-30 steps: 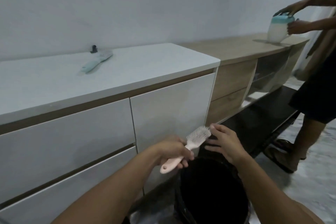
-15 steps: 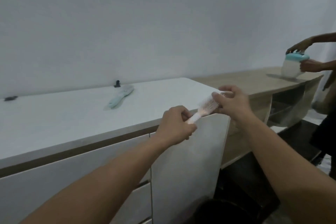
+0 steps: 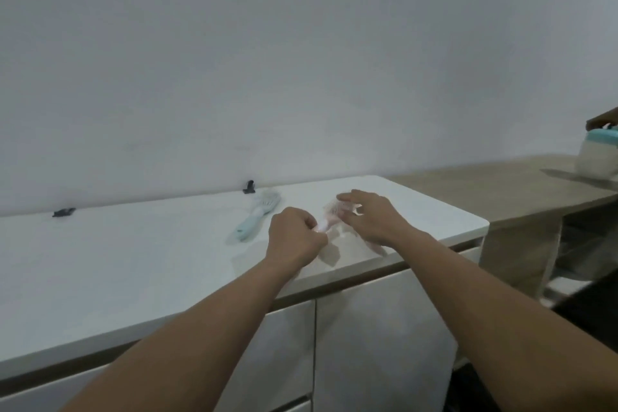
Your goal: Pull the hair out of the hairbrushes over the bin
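Just below frame centre, your left hand (image 3: 294, 237) grips the pink hairbrush (image 3: 329, 219) by its handle, while your right hand (image 3: 371, 216) rests loosely curled fingers on its bristled head, above the white counter (image 3: 133, 264). Farther back, left of centre, a light blue hairbrush (image 3: 257, 217) lies on the counter, with two small black clips (image 3: 249, 187) by the wall.
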`<state>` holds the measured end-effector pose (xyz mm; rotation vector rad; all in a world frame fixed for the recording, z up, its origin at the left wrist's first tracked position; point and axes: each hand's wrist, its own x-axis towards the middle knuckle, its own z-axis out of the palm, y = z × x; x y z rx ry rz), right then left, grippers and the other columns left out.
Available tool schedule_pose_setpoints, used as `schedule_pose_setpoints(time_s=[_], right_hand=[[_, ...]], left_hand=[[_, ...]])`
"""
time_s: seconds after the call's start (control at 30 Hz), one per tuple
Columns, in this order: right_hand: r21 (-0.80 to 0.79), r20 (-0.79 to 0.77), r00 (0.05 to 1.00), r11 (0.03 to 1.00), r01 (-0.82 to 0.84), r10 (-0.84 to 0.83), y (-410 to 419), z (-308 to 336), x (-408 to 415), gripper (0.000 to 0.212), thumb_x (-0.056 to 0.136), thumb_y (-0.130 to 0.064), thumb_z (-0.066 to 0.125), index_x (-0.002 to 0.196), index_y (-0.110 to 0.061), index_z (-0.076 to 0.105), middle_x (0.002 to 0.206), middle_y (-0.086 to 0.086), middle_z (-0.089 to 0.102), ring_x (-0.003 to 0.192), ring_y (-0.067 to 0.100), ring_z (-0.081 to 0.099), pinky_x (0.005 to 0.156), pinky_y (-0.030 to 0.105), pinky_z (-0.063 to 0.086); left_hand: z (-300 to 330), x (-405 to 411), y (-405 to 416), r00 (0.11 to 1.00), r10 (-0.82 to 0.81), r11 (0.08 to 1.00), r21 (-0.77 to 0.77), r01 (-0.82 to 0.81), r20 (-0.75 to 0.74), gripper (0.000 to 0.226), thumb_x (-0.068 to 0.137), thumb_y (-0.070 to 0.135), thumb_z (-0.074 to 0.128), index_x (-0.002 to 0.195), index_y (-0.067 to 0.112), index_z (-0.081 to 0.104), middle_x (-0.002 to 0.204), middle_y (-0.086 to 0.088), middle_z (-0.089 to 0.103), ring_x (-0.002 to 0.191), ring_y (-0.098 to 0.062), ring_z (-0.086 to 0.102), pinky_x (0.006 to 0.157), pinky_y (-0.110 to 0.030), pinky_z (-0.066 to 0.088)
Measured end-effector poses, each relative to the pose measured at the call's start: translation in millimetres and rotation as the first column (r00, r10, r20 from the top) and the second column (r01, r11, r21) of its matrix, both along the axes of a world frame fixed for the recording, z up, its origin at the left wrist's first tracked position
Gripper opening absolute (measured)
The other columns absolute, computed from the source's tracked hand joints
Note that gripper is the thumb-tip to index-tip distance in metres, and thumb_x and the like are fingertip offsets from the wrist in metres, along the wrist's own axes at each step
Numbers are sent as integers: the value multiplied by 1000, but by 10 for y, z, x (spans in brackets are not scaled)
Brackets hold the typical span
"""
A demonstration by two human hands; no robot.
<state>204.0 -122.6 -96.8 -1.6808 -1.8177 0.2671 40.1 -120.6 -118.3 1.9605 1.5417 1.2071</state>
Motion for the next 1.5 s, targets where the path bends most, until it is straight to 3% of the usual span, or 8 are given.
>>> schedule_pose_setpoints(time_s=[0.23,0.4,0.67,0.87,1.07,1.33,1.43,1.5], right_hand=[[40,-83,995,998,51,-48,382,-251,-107,33,95,-23,56,127,-20,65,139,-1,59,125,19,55,111,29,37],[33,-52,997,998,58,-56,649,-311,-57,36,98,-18,50,132,-22,61,140,1,58,129,20,52,109,27,36],[-19,112,992,998,59,-57,966,-316,-90,41,102,-23,38,140,-32,49,146,-7,52,130,23,49,107,41,36],[-76,212,977,996,40,-23,950,-288,-109,49,104,-23,33,152,-31,27,162,1,26,140,29,37,112,46,28],[-96,192,975,987,129,-108,710,-311,-95,62,102,-29,39,153,-7,13,165,10,2,140,37,36,109,44,32],[-191,346,925,953,235,-159,257,-309,-32,62,101,-46,28,149,-6,31,163,10,20,143,31,32,115,43,25],[-105,471,873,974,202,-130,1,-379,44,58,101,-49,22,145,-15,39,155,3,37,141,22,35,116,41,25],[43,432,892,991,128,-134,-251,-550,133,68,97,-57,9,147,-21,39,157,-2,36,145,15,29,118,38,20]], left_hand=[[-33,46,242,1000,27,999,-47,-27,-11,15,70,24,71,62,13,64,62,-10,58,62,-30,63,62,-44,54],[-151,-26,416,995,-96,992,-79,96,8,34,68,30,61,66,-4,66,56,-6,39,51,-18,35,51,-31,27],[-187,-23,567,998,-59,998,-36,58,-30,32,69,31,71,70,-1,69,57,-8,53,52,-19,45,52,-31,34],[-176,0,565,994,6,1000,-8,-7,-105,39,73,38,73,84,1,70,86,-15,69,75,-27,61,64,-35,45],[-141,-18,323,978,41,998,-35,-49,-206,64,78,44,69,127,9,47,127,-7,46,120,-24,44,93,-32,40],[-158,-211,-162,928,78,995,-23,-92,-364,64,88,49,53,138,13,35,141,-5,38,131,-21,34,105,-35,36],[-226,-374,-464,901,100,995,44,-90,-422,56,89,55,42,130,17,43,135,0,46,128,-18,36,103,-34,38],[-400,-513,-673,875,126,973,228,-18,-468,47,86,51,44,115,17,58,120,2,59,114,-20,50,92,-32,47]])
